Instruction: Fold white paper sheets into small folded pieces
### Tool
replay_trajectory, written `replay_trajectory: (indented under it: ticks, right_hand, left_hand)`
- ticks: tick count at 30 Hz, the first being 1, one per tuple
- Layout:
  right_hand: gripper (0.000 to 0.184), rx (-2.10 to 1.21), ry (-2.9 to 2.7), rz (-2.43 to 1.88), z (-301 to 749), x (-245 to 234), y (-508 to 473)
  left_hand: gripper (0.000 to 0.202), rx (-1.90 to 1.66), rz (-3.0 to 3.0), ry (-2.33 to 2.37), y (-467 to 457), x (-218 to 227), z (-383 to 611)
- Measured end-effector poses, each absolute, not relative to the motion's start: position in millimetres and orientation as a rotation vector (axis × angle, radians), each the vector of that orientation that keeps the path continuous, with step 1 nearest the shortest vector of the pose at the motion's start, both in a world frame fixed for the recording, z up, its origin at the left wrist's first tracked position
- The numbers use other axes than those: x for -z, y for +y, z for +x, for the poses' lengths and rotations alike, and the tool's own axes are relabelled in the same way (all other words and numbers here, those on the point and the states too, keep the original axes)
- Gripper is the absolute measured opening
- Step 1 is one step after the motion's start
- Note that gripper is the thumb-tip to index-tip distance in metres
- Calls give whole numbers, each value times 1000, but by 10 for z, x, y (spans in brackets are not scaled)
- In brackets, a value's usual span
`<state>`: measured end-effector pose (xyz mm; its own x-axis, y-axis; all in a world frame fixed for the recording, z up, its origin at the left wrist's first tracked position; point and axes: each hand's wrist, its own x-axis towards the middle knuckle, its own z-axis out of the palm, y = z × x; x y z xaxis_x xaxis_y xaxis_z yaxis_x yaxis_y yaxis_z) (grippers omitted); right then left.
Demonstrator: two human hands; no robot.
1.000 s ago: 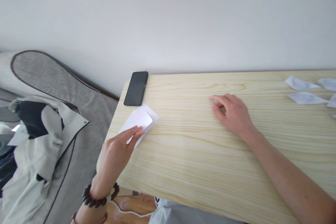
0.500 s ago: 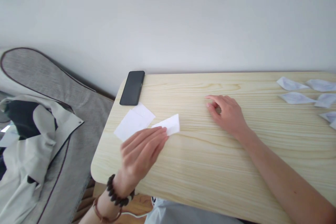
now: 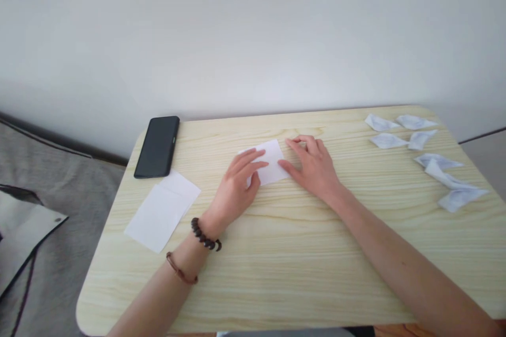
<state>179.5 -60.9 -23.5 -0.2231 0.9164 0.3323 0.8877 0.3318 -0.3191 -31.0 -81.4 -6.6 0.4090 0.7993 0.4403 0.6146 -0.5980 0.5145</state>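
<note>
Quite smooth, flat paper point(image 3: 273, 154) covers woodgrain tabletop point(image 3: 269, 274).

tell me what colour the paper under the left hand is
White; the paper shows best in the current head view.

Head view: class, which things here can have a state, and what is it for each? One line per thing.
Left hand: open, fingers over the sheet.
Right hand: fingers bent, thumb at the sheet's right edge.
Sheet: partly covered, no fold visible.
Loose papers: unfolded, overlapping.
Folded papers: folded, lying in a loose group.
Phone: lying flat, upper face dark.
Beaded bracelet: worn.
Brown bracelet: worn.
</note>
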Motion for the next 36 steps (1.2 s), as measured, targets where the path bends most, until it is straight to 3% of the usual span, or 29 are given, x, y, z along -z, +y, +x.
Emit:
replay_trajectory:
  ticks: [3, 7, 11, 16, 20, 23, 26, 36]
  right_hand:
    - [60, -107, -2196, -1629, 1764, 210, -573]
    - [49, -148, -2188, -1626, 1770, 215, -543]
    - [44, -188, -2144, -1593, 1779, 243, -540]
    - [54, -345, -2007, -1503, 1792, 214, -550]
    - [26, -795, -1858, -1403, 1838, 145, -581]
    - [32, -1033, -1555, -1372, 1865, 130, -602]
    - [34, -1173, -1389, -1281, 1875, 139, -613]
    - [27, -1434, -1594, -1181, 1956, 67, -613]
  left_hand:
    - [38, -740, 2411, 1633, -645, 75, -324]
    - [46, -558, 2428, 1728, -501, 160, -270]
    - [35, -729, 2407, 1616, -428, 190, -282]
    - [10, -902, 1988, 1405, -449, 119, -289]
    - [22, -1066, 1442, 1248, -510, 55, -227]
    - [38, -920, 1220, 1121, -526, 22, -208]
    - [37, -790, 1163, 1079, -517, -16, -221]
    - [45, -758, 1249, 1123, -535, -71, -249]
